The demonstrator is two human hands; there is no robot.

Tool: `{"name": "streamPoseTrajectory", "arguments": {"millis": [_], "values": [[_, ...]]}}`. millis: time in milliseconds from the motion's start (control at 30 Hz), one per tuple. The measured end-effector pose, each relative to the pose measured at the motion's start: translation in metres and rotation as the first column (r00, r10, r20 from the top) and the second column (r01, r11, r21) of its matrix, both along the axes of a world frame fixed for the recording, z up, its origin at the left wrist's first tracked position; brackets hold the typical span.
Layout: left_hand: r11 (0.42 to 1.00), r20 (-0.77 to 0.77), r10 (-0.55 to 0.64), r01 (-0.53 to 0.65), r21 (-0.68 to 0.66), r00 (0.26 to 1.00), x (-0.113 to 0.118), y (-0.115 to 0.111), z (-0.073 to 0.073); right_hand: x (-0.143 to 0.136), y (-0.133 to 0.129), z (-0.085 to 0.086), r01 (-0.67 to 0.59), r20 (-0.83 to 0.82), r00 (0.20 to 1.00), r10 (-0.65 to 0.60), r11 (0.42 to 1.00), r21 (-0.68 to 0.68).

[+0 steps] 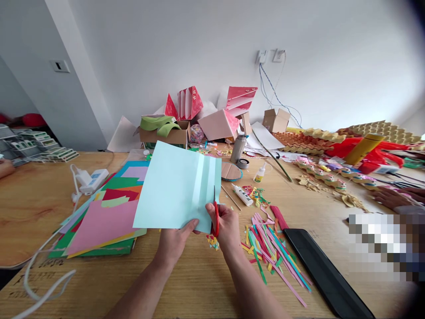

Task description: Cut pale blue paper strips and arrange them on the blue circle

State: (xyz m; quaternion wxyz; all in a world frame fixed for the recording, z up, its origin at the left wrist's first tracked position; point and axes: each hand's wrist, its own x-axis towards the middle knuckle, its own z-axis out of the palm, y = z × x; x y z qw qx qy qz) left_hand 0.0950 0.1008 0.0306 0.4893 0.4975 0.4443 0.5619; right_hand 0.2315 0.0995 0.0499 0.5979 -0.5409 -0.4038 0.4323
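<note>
A large light blue paper sheet point(172, 190) with fold lines near its right side is held up over the table. My left hand point(177, 239) pinches its bottom edge, thumb in front and fingers hidden behind. In my right hand point(226, 221) are red-handled scissors point(216, 219), their dark blade pointing up at the sheet's right part. Coloured papers point(102, 221) lie stacked to the left of the sheet. Thin coloured paper strips point(275, 252) are spread right of my right hand.
A black tablet-like slab point(325, 270) lies front right. Glue bottles point(243, 195), a metal flask point(238, 148) and a round cardboard piece point(230, 172) stand or lie beyond. A power strip point(94, 180) with a white cable is left. Another person's hands point(395, 197) rest far right.
</note>
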Motion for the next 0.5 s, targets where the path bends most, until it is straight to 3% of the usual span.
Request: {"name": "streamPoseTrajectory", "arguments": {"millis": [500], "values": [[0.999, -0.039, 0.023, -0.024, -0.027, 0.999, 0.0, -0.0034, 0.0069, 0.0017, -0.001, 0.0046, -0.054, 0.005, 0.999, 0.054, 0.998, 0.014]]}}
